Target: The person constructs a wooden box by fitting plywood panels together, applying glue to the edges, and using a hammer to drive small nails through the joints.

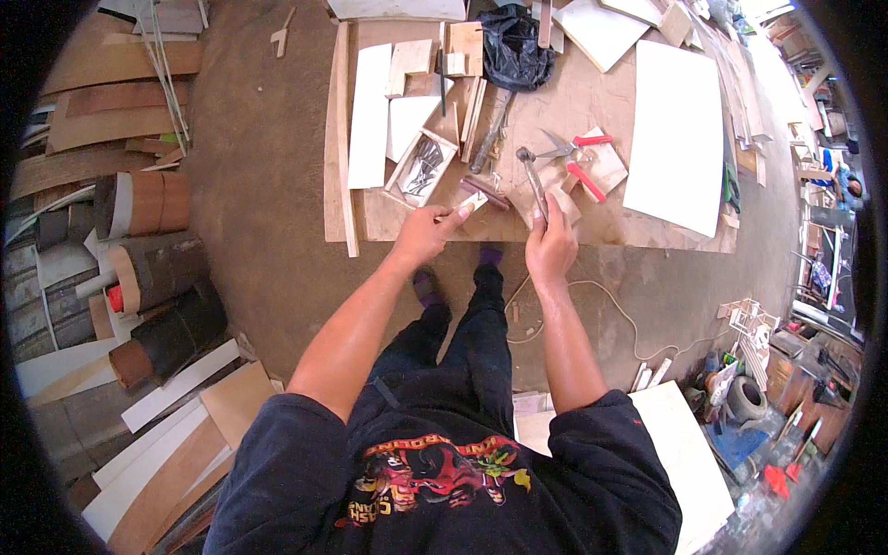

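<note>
At the workbench point(680, 239), my left hand point(427, 231) grips a small pale wooden piece point(472, 203) near the front edge, beside a dark reddish strip point(493, 195). My right hand point(552, 240) is wrapped round the handle of a hammer point(527, 162), held upright with its metal head toward the back. A wooden box point(426, 166) full of nails lies behind my left hand. Red-handled snips point(585, 180) rest on wood offcuts right of the hammer. A long metal tool point(492, 132) lies between box and snips.
A white board point(675, 129) covers the bench's right; a black plastic bag point(513, 51) and offcuts lie behind. Stacked sheets and rolls point(148, 277) line the left. A cord point(624, 314) crosses the floor. Tools and clutter fill the right, with another person point(846, 185) at the far edge.
</note>
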`<control>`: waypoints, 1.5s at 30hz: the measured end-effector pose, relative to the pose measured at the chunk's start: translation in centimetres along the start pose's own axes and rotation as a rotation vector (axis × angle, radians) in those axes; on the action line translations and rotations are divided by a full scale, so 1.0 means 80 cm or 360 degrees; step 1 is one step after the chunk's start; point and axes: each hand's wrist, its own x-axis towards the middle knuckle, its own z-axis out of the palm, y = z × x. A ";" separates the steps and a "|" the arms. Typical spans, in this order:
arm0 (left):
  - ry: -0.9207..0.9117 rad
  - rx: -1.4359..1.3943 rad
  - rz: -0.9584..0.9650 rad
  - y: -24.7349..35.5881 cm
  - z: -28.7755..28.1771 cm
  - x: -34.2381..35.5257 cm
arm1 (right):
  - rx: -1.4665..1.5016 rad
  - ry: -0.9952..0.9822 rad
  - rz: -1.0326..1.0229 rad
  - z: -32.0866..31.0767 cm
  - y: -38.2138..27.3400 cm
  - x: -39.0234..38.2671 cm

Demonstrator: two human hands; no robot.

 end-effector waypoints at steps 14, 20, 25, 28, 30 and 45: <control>0.0036 -0.0198 -0.0099 -0.012 -0.003 -0.006 | -0.0150 0.0056 -0.0038 0.053 0.002 0.027; 0.0080 -0.0195 -0.0128 -0.012 -0.009 -0.022 | 0.0046 -0.0039 -0.0403 0.046 -0.038 0.040; 0.0084 -0.0209 -0.0031 -0.028 -0.012 -0.027 | 0.0625 -0.0127 -0.0789 0.039 -0.114 0.032; 0.0259 -0.0139 0.0132 -0.039 -0.008 -0.028 | 0.0591 -0.0276 -0.0835 0.058 -0.110 0.029; 0.0145 -0.0147 -0.0050 -0.036 -0.017 -0.034 | 0.0694 -0.0277 -0.0793 0.059 -0.116 0.031; 0.0161 -0.0556 -0.0454 -0.044 -0.039 -0.073 | 0.0592 -0.0296 0.0137 0.123 -0.142 0.076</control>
